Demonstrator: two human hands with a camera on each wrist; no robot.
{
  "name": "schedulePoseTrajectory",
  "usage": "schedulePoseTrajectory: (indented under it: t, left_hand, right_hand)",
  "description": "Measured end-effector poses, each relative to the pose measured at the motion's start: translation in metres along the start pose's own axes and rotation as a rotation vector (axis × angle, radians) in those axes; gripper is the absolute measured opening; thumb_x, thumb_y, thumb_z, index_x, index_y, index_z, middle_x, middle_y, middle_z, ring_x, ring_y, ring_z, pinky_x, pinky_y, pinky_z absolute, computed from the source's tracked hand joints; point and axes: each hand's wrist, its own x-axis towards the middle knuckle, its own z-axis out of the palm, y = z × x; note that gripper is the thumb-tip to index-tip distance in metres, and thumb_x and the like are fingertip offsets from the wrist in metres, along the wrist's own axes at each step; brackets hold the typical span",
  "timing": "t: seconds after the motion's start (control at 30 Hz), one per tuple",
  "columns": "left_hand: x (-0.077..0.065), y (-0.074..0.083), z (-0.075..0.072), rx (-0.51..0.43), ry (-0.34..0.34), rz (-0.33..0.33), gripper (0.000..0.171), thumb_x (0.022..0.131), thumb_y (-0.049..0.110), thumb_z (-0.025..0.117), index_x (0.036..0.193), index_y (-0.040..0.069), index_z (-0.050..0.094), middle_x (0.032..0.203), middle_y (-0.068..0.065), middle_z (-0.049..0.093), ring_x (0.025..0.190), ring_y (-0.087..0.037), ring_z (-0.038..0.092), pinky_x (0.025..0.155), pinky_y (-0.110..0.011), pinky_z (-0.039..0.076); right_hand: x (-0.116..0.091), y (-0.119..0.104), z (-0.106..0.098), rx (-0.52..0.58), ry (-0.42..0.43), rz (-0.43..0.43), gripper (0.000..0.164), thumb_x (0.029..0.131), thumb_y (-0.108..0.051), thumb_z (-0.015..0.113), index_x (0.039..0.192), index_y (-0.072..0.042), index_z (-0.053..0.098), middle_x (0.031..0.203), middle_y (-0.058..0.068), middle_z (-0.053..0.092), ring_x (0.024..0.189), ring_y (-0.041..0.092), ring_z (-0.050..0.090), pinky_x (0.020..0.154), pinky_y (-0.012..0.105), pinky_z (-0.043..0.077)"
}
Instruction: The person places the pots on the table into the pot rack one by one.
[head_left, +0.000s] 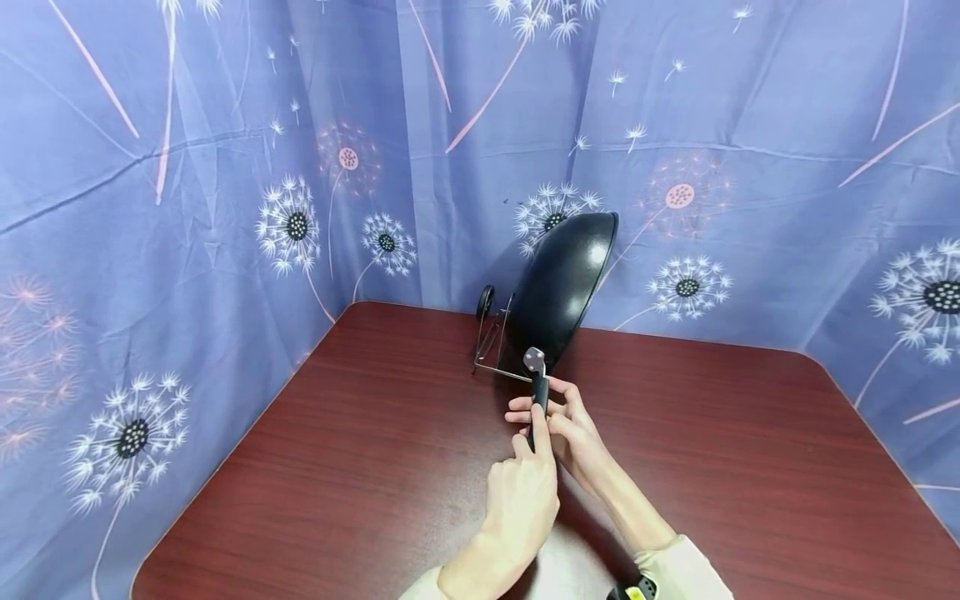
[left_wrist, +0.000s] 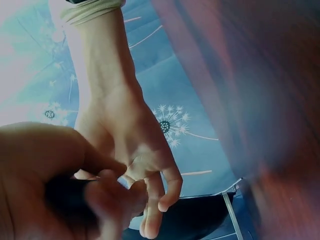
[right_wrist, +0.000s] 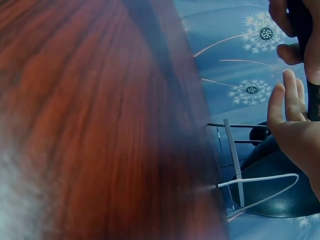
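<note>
A black wok (head_left: 562,283) stands tilted on its side, its rounded underside facing me, in a thin wire rack (head_left: 487,350) near the back of the table. Its black handle (head_left: 540,392) points toward me from a grey riveted bracket (head_left: 534,360). My left hand (head_left: 519,496) grips the handle, index finger laid along the top; in the left wrist view the dark handle (left_wrist: 70,200) lies in its curled fingers. My right hand (head_left: 581,437) is beside and behind the handle, fingers loosely extended past it; in the right wrist view these fingers (right_wrist: 287,102) look nearly straight.
A small black round-edged object (head_left: 485,302) stands at the rack's left end, its kind unclear. The reddish-brown wooden table (head_left: 360,467) ends at a curtain (head_left: 480,100) with dandelion prints behind and at both sides. A wrist device (head_left: 636,590) shows at the bottom.
</note>
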Motion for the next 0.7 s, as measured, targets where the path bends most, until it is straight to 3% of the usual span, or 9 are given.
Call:
schedulePoseTrajectory:
  t: [0.1, 0.17, 0.27, 0.33, 0.47, 0.57, 0.7]
  left_hand:
    - [0.002, -0.004, -0.003, -0.099, -0.115, 0.012, 0.084, 0.074, 0.032, 0.081, 0.145, 0.001, 0.046, 0.079, -0.006, 0.057, 0.045, -0.013, 0.053, 0.041, -0.025, 0.04]
    - [0.004, -0.009, -0.008, -0.199, -0.24, 0.008, 0.085, 0.083, 0.035, 0.076, 0.15, 0.002, 0.037, 0.084, -0.007, 0.058, 0.052, -0.017, 0.058, 0.044, -0.029, 0.043]
    - [0.006, -0.019, -0.012, -0.358, -0.409, -0.003, 0.086, 0.09, 0.04, 0.069, 0.156, 0.006, 0.026, 0.096, -0.009, 0.062, 0.068, -0.022, 0.067, 0.053, -0.033, 0.049]
    - [0.008, -0.027, -0.014, -0.455, -0.48, -0.002, 0.084, 0.093, 0.043, 0.066, 0.157, 0.008, 0.023, 0.106, -0.01, 0.063, 0.082, -0.024, 0.068, 0.06, -0.037, 0.052]
    - [0.01, -0.043, -0.012, -0.625, -0.498, 0.024, 0.081, 0.095, 0.047, 0.062, 0.158, 0.012, 0.023, 0.12, -0.009, 0.062, 0.103, -0.025, 0.063, 0.073, -0.041, 0.055]
    - [0.012, -0.052, -0.01, -0.722, -0.506, 0.019, 0.078, 0.096, 0.051, 0.058, 0.157, 0.014, 0.025, 0.124, -0.008, 0.06, 0.107, -0.023, 0.061, 0.08, -0.041, 0.054]
    - [0.014, -0.063, -0.008, -0.812, -0.51, 0.007, 0.072, 0.098, 0.055, 0.052, 0.155, 0.017, 0.033, 0.127, -0.002, 0.057, 0.105, -0.016, 0.058, 0.086, -0.039, 0.052]
  right_hand:
    - [0.0, -0.002, 0.0, -0.031, 0.034, 0.042, 0.054, 0.089, 0.004, 0.041, 0.136, -0.015, 0.023, 0.12, 0.009, 0.067, 0.111, 0.021, 0.069, 0.09, 0.032, 0.055]
    - [-0.001, -0.005, 0.0, -0.046, 0.043, 0.061, 0.054, 0.09, 0.005, 0.041, 0.137, -0.015, 0.022, 0.119, 0.008, 0.067, 0.111, 0.02, 0.069, 0.09, 0.031, 0.055]
    - [-0.003, -0.009, 0.0, -0.059, 0.049, 0.062, 0.053, 0.094, 0.004, 0.043, 0.141, -0.01, 0.022, 0.12, 0.007, 0.067, 0.11, 0.019, 0.069, 0.09, 0.03, 0.055]
    - [-0.005, -0.011, -0.001, -0.115, 0.07, 0.04, 0.052, 0.097, 0.002, 0.046, 0.144, -0.004, 0.024, 0.121, 0.008, 0.066, 0.109, 0.017, 0.07, 0.088, 0.027, 0.054]
    - [-0.007, -0.012, -0.003, -0.317, 0.166, 0.007, 0.049, 0.1, -0.007, 0.053, 0.145, 0.001, 0.035, 0.123, 0.015, 0.061, 0.103, 0.011, 0.069, 0.083, 0.027, 0.056]
    - [-0.007, -0.014, -0.004, -0.447, 0.225, 0.007, 0.045, 0.101, -0.01, 0.055, 0.143, -0.001, 0.041, 0.126, 0.021, 0.056, 0.099, 0.007, 0.066, 0.083, 0.032, 0.058]
    - [-0.009, -0.019, -0.009, -0.538, 0.23, 0.0, 0.042, 0.102, -0.011, 0.053, 0.142, 0.0, 0.043, 0.131, 0.026, 0.055, 0.105, 0.007, 0.065, 0.086, 0.035, 0.058]
